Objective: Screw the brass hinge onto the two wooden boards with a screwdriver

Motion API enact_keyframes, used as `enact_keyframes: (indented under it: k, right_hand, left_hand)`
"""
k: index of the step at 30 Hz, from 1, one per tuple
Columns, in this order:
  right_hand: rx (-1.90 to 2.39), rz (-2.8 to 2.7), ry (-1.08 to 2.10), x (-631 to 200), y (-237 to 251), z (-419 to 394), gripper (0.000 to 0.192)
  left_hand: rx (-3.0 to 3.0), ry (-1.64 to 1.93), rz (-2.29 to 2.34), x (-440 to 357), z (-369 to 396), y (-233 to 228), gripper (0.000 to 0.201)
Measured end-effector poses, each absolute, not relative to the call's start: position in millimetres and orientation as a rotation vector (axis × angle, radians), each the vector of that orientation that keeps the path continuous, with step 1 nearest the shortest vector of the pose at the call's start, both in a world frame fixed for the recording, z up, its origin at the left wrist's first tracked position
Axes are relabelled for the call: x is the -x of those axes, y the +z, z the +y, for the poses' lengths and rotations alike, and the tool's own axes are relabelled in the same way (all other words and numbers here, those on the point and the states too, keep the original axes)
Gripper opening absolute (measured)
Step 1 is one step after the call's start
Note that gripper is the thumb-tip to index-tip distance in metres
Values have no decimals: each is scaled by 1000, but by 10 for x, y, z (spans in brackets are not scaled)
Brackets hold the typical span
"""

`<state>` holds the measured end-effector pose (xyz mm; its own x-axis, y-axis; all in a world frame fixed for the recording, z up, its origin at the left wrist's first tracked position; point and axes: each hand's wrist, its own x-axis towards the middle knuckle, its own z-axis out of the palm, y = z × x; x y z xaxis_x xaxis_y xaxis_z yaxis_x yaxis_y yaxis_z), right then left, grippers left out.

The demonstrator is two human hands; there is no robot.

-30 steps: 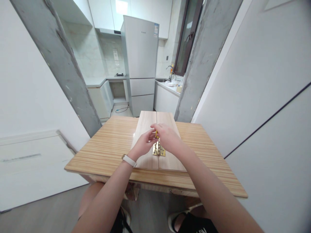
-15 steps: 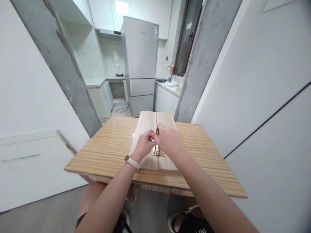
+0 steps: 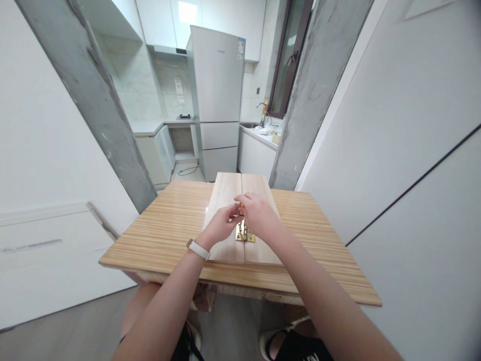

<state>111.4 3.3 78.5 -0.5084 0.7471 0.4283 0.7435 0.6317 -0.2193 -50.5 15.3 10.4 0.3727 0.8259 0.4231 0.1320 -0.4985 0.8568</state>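
Observation:
Two pale wooden boards (image 3: 226, 188) lie side by side on the table, with a narrow seam between them. A brass hinge (image 3: 245, 233) lies across the seam, its far part hidden under my hands. Just beyond it, my right hand (image 3: 259, 210) is closed round a small screwdriver (image 3: 242, 207) with a yellow-and-black handle, mostly covered by the fingers. From the left side, my left hand (image 3: 221, 223) brings its thumb and fingertips to the same screwdriver, bent around it. The tool's tip is hidden.
The wood-grain table (image 3: 161, 228) extends on both sides of the boards. Behind it stand a grey refrigerator (image 3: 218, 85) and a counter with a sink tap (image 3: 262, 108). White panels flank the table, and a drawer handle (image 3: 271, 297) shows under its front edge.
My left hand has shifted slightly, its pinched thumb and finger opening out around the screwdriver. My right-hand fingers now reach further left over the handle. The boards and hinge stay put.

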Motion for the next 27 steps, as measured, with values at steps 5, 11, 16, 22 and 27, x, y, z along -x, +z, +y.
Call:
enact_keyframes:
  k: [5, 11, 16, 22, 27]
  right_hand:
    - [1103, -2398, 195, -1177, 785, 67, 51]
    - [1233, -2236, 69, -1159, 890, -80, 46]
    - [1510, -2210, -163, -1048, 885, -219, 26]
    - [1428, -2258, -165, -1019, 778, -196, 12]
    - [1250, -2268, -48, -1053, 734, -111, 29]
  left_hand:
    - [-1847, 1150, 758, 513, 190, 76, 20]
    - [-1883, 1294, 956, 475, 142, 77, 5]
    - [-1937, 1340, 1071, 392, 122, 64, 16]
    - [-1963, 1274, 1057, 416, 131, 26, 17]
    - [-2052, 1102, 1108, 527, 150, -163, 24]
